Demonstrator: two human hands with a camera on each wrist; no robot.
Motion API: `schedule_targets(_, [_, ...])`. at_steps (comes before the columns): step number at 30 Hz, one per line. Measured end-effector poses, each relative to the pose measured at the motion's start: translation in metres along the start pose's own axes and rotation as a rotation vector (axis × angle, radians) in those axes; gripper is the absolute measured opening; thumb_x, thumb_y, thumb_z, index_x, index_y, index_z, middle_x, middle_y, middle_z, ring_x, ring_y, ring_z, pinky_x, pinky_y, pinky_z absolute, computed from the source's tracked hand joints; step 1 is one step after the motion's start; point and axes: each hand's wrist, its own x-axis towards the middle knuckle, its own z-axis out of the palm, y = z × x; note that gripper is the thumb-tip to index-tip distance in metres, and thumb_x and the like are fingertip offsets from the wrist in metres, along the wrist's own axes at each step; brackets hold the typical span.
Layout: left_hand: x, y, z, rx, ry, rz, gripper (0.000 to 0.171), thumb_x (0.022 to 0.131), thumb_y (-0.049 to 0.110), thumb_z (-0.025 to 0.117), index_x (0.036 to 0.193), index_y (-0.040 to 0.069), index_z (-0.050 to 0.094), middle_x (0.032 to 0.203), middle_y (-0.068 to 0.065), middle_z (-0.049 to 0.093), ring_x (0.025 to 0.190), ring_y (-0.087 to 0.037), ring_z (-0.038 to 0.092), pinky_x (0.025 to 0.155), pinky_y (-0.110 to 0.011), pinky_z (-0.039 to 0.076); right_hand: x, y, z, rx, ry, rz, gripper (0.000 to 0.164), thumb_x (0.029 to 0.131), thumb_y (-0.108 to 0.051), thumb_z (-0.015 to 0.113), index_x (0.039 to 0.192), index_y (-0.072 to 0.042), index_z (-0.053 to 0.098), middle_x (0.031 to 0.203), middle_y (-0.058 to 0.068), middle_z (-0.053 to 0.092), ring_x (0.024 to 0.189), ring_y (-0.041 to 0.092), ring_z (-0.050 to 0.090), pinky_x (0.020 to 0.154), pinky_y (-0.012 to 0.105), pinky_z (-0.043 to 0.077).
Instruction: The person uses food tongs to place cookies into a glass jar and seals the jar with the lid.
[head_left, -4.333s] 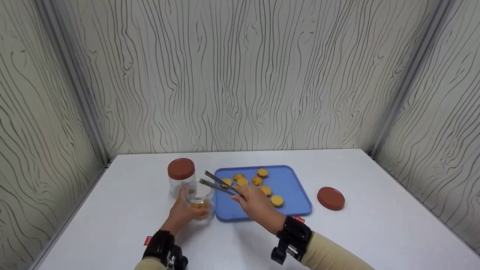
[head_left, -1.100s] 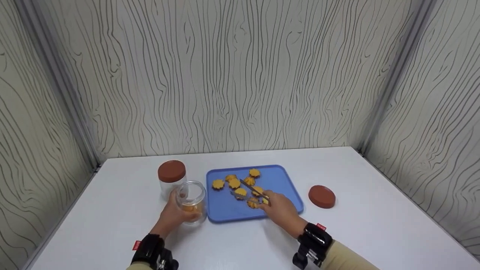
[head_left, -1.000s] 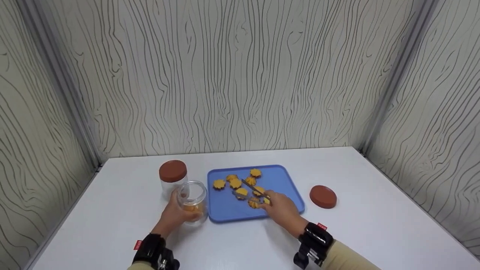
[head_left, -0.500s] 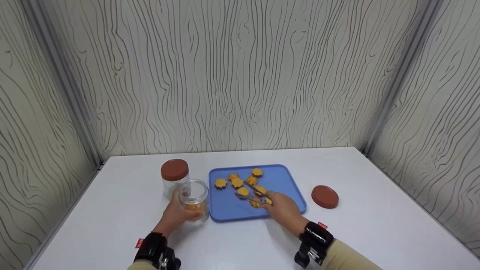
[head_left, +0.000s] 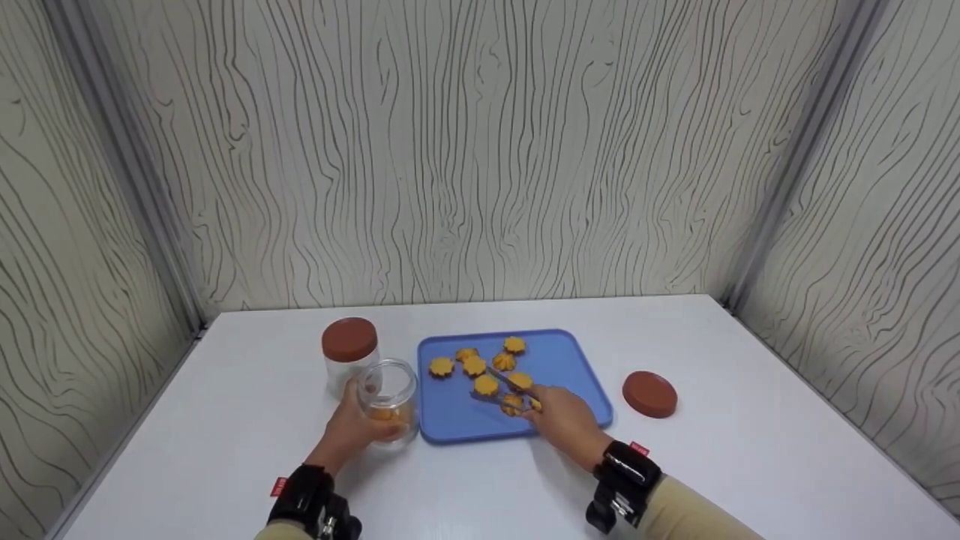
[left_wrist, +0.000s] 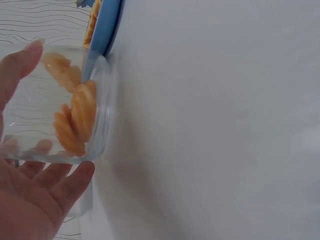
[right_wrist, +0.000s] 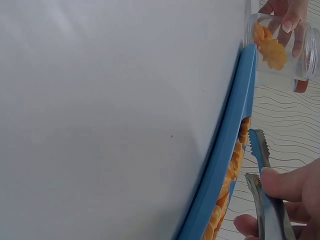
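Observation:
My left hand [head_left: 349, 430] grips a clear jar [head_left: 397, 397], upright and lidless, at the tray's left edge. Several orange-yellow cookies [left_wrist: 82, 112] lie at its bottom in the left wrist view. In my right hand [head_left: 564, 421] is a pair of metal tongs [right_wrist: 272, 212] with toothed tips. The tongs reach over the blue tray [head_left: 442, 427], their tips apart on either side of a round scalloped cookie [head_left: 486, 385]. Several more such cookies lie around it, one ribbed cookie [head_left: 511, 406] partly behind the lower tong arm.
A second jar [head_left: 345, 377] with a red-brown lid [head_left: 349, 339] stands behind the left hand. Another red-brown lid [head_left: 649, 394] lies flat on the white table [head_left: 712, 450], right of the tray. Wood-grain panels [head_left: 450, 150] rise behind and at both sides.
Over four seconds, my right hand has brought the tongs from above the jar's mouth rightward to the tray. Lately the tong tips have shifted slightly around the cookie. The left hand keeps the jar.

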Motion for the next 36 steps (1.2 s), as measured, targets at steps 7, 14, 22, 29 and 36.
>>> schedule_targets(7, [0.0009, 0.001, -0.0004, 0.023, -0.009, -0.022, 0.106, 0.064, 0.016, 0.091, 0.145, -0.003, 0.024, 0.138, -0.029, 0.043, 0.127, -0.043, 0.042, 0.105, -0.055, 0.034, 0.0021, 0.0008, 0.0016, -0.028, 0.006, -0.012, 0.03, 0.085, -0.015, 0.073, 0.11, 0.0, 0.066, 0.092, 0.012, 0.069, 0.086, 0.033, 0.065, 0.073, 0.046, 0.052])
schedule_targets(14, [0.0004, 0.004, -0.0002, 0.022, -0.016, -0.041, 0.108, 0.065, 0.015, 0.09, 0.146, -0.003, 0.022, 0.14, -0.03, 0.041, 0.128, -0.044, 0.041, 0.106, -0.056, 0.033, 0.0063, 0.0012, 0.0033, -0.074, 0.004, 0.01, 0.031, 0.086, -0.017, 0.073, 0.109, 0.001, 0.065, 0.094, 0.016, 0.069, 0.088, 0.036, 0.065, 0.076, 0.048, 0.053])
schedule_targets(22, [-0.0016, 0.0025, 0.0, 0.0, -0.007, -0.019, 0.109, 0.064, 0.012, 0.09, 0.146, -0.005, 0.021, 0.14, -0.032, 0.041, 0.128, -0.046, 0.04, 0.107, -0.057, 0.031, 0.0069, 0.0031, 0.0066, -0.07, 0.005, 0.0, 0.023, 0.085, -0.015, 0.074, 0.101, -0.001, 0.067, 0.088, 0.012, 0.068, 0.083, 0.033, 0.065, 0.073, 0.046, 0.053])
schedule_targets(29, [-0.0022, 0.0016, 0.0004, -0.023, -0.01, -0.011, 0.106, 0.064, 0.011, 0.089, 0.145, -0.004, 0.023, 0.14, -0.031, 0.041, 0.128, -0.045, 0.041, 0.106, -0.057, 0.032, 0.0043, 0.0063, 0.0078, -0.023, 0.007, -0.022, 0.023, 0.086, -0.013, 0.072, 0.105, 0.0, 0.068, 0.089, 0.012, 0.069, 0.085, 0.033, 0.065, 0.075, 0.046, 0.053])
schedule_targets(36, [-0.003, 0.0011, -0.0009, -0.023, -0.01, 0.005, 0.105, 0.065, 0.012, 0.09, 0.143, -0.006, 0.023, 0.139, -0.031, 0.041, 0.128, -0.044, 0.041, 0.106, -0.056, 0.033, 0.0011, 0.0092, 0.0057, 0.013, 0.047, -0.044, 0.028, 0.087, -0.012, 0.071, 0.11, 0.002, 0.069, 0.099, 0.016, 0.07, 0.094, 0.035, 0.066, 0.081, 0.047, 0.052])
